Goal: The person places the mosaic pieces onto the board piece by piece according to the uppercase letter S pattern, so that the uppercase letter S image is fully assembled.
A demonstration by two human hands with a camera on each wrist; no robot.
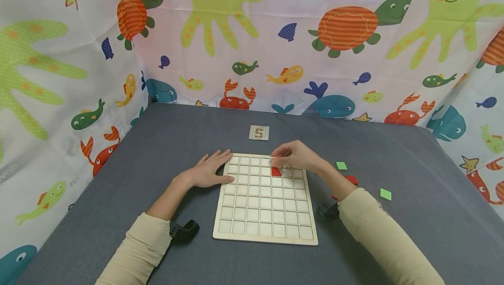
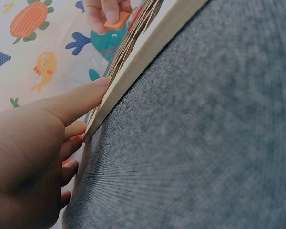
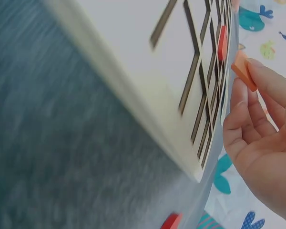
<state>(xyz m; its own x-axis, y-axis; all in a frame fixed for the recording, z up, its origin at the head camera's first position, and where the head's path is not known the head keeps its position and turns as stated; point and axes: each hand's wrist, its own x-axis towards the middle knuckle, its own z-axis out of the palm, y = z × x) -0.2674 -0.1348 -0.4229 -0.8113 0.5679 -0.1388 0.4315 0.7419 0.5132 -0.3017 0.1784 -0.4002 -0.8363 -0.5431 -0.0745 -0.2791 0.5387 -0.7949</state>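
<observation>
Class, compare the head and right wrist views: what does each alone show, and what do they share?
Head only: a small pale card bearing an S-like pattern and two light-green square tiles.

Right wrist only: the palm side of the right hand, and a clear look at the flat orange tile it pinches.

Both: that hand, the pale wooden gridded board and the flat red tile in one of its cells.

I'm in a small screened-off tabletop booth: a flat, dark grey, cloth-like tabletop (image 1: 177, 136) spreads before me, and a white fabric curtain (image 1: 275, 48) printed with orange-shelled green turtles (image 1: 347, 28), red crabs (image 1: 235, 102) and blue whales (image 1: 332, 106) walls it behind and at both sides; whether home or studio, I can't tell
</observation>
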